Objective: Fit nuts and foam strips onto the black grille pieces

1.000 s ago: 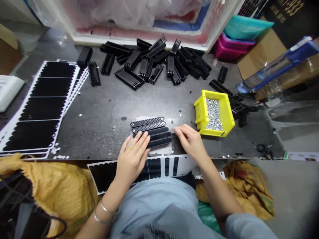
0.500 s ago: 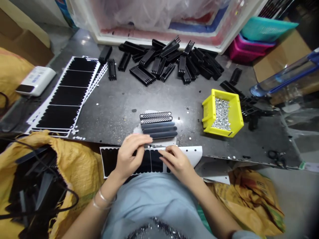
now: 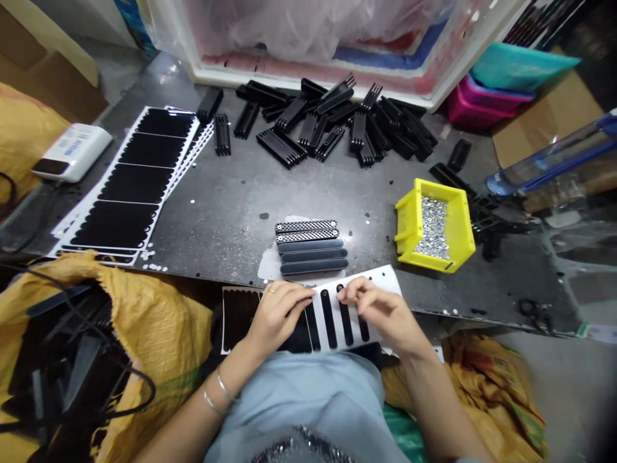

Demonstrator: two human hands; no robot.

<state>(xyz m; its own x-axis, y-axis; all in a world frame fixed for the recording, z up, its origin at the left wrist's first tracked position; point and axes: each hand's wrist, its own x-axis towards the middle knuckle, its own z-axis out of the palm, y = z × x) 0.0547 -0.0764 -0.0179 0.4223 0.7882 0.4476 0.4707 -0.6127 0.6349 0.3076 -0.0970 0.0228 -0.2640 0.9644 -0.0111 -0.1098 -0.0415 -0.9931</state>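
Left hand (image 3: 278,315) and right hand (image 3: 380,315) press fingers-down on a white-backed sheet of black strips (image 3: 321,318), steadying it at the surface (image 3: 207,244) edge; neither grip confirmed clamped.

Right here on the surface (image 3: 207,244), my left hand (image 3: 277,318) and right hand (image 3: 380,308) are both on a die-cut sheet (image 3: 376,278) hanging over the near edge! Just ahead of them sits a neat row of strips (image 3: 312,247). Off to my right, a plastic bin (image 3: 463,231) holds small metal fasteners (image 3: 434,228). To my left, a stack of sheets (image 3: 116,186); farther back, a heap of ribbed plastic pieces (image 3: 337,122); and below the edge on the left, a woven sack (image 3: 159,321).
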